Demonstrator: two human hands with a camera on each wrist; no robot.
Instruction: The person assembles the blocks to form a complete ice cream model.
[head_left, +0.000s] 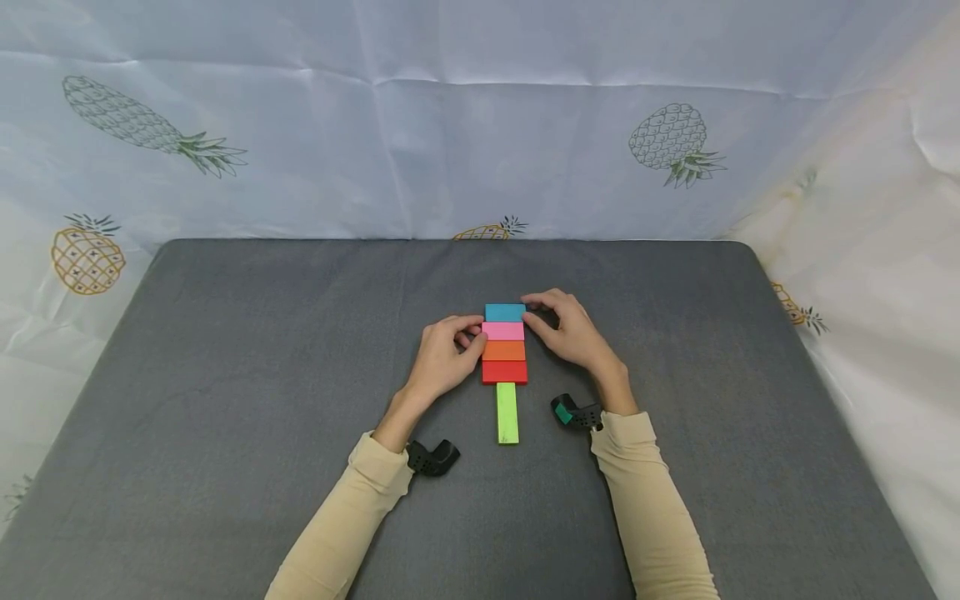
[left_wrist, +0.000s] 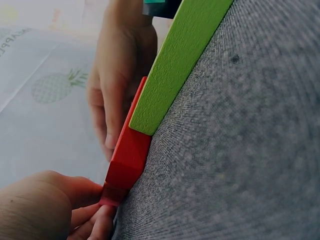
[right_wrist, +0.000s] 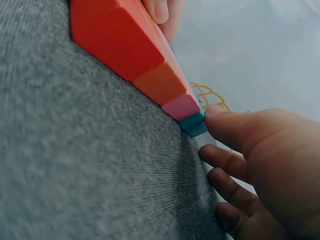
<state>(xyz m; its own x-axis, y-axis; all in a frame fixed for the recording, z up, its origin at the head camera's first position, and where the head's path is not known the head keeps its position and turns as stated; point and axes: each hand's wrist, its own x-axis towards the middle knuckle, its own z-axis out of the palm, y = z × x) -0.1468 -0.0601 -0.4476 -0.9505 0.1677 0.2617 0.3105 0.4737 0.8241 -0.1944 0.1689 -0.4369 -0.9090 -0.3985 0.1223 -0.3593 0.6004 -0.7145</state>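
Wooden blocks lie flat in a stack-like row on the grey cloth: a blue block (head_left: 505,312) at the far end, then a pink block (head_left: 502,332), an orange block (head_left: 503,350) and a red block (head_left: 504,372). Lengthwise below them, end toward the red one, runs a light green block (head_left: 507,413). My left hand (head_left: 442,354) touches the left end of the pink block with thumb and fingertips. At the right end of the blue block, my right hand (head_left: 570,329) rests its thumb tip; its index finger reaches toward the far corner, other fingers loosely bent.
A dark grey cloth (head_left: 262,400) covers the table, with a pale pineapple-print curtain (head_left: 420,150) along its back edge. Black wrist devices, one at the left wrist (head_left: 433,458) and one at the right (head_left: 576,412), stick out beside the green block.
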